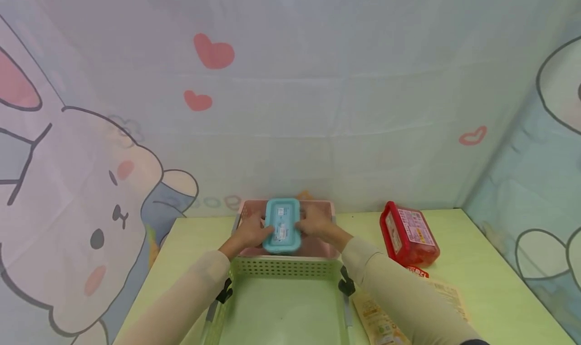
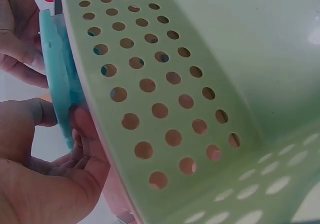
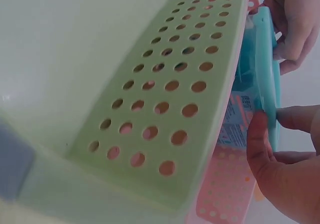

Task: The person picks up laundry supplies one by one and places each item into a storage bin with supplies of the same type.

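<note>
A light-blue lidded box with a printed label is at the pink basket, lid facing up. My left hand grips its left rim, and my right hand grips the right rim. From the left wrist, the left thumb and fingers pinch the lid from both sides. In the right wrist view the right fingers hold under the rim, and a printed side of the box shows inside the pink basket. Whether the box touches the basket's floor is hidden.
A green perforated basket stands in front of the pink one, nearer me. On the right of the table, a red tub with a label lies tilted. A yellowish printed packet is partly under my right sleeve. A curtain hangs behind.
</note>
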`<state>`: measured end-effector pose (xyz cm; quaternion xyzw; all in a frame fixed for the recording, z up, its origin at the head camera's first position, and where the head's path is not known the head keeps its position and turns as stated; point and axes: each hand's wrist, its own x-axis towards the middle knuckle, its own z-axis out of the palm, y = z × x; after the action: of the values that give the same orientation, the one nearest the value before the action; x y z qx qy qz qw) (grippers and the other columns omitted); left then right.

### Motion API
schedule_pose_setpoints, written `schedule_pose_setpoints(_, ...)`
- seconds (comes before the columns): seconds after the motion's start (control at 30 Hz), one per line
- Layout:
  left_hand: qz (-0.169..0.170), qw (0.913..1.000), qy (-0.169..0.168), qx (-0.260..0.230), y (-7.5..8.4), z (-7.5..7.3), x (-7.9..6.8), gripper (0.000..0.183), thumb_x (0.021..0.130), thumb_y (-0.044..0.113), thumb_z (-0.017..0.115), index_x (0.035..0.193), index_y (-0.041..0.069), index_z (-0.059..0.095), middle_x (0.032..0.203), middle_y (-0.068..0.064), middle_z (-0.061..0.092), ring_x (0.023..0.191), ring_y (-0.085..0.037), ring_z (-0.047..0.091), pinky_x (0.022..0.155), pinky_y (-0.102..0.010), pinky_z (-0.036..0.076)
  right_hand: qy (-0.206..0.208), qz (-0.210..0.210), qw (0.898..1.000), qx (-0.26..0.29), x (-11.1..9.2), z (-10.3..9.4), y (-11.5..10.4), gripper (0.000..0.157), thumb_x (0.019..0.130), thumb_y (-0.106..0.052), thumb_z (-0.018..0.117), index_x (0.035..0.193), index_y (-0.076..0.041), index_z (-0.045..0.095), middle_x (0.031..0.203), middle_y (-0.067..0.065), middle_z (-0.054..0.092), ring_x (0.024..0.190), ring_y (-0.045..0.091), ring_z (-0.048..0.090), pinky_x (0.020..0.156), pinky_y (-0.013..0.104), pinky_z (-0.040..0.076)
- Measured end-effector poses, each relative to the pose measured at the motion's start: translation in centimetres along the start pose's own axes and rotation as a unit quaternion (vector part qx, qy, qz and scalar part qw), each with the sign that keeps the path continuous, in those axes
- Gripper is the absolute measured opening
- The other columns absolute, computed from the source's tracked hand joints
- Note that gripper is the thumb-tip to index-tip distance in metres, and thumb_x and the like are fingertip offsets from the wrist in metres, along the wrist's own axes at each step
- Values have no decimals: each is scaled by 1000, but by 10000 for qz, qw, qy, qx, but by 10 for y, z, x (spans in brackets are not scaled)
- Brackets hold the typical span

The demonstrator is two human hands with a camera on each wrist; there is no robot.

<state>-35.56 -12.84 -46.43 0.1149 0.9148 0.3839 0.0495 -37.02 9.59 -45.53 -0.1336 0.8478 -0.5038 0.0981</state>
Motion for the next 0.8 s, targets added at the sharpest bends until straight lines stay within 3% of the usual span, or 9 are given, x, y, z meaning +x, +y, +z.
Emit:
schedule_pose_setpoints(0.2,-190,9996,38,-198,0,4,3,48,106,23,62,141,-6,49,106,-18,66,75,-21,68,59,-35,60,-240,1,9991,-346,1,0,-2,43,95,5,66,136,11,56,96,16,71,76,25,73,79,51,64)
schedule_pose_setpoints(0.3,-101,9999,62,-98,-1,5,7,51,109,28,57,147,-4,46,108,-17,66,73,-21,67,59,-34,58,-291,0,9984,-478,0,-1,-3,40,97,4,66,135,12,55,97,17,71,76,25,74,78,50,64)
schedule_pose_setpoints(0.43,289,9981,311,449,-8,7,14,40,112,28,51,137,-4,52,96,-13,66,70,-20,64,62,-36,56,-263,63,9975,-659,-1,-3,-5,39,99,2,66,134,13,56,95,18,72,75,24,74,79,49,64)
schedule_pose_setpoints(0.57,559,9910,505,1102,-15,11,20,31,113,22,48,125,-6,53,88,-10,64,72,-20,63,72,-43,56,-281,90,9966,-764,-1,-3,-7,39,100,1,66,135,15,56,93,18,73,73,24,75,79,49,64)
schedule_pose_setpoints(0.8,549,9826,491,1703,-15,15,24,39,113,24,45,134,-10,48,83,-9,58,75,-24,61,78,-51,55,-307,75,9970,-703,-2,-2,-6,37,101,2,65,134,15,56,91,17,72,73,25,75,76,47,64)
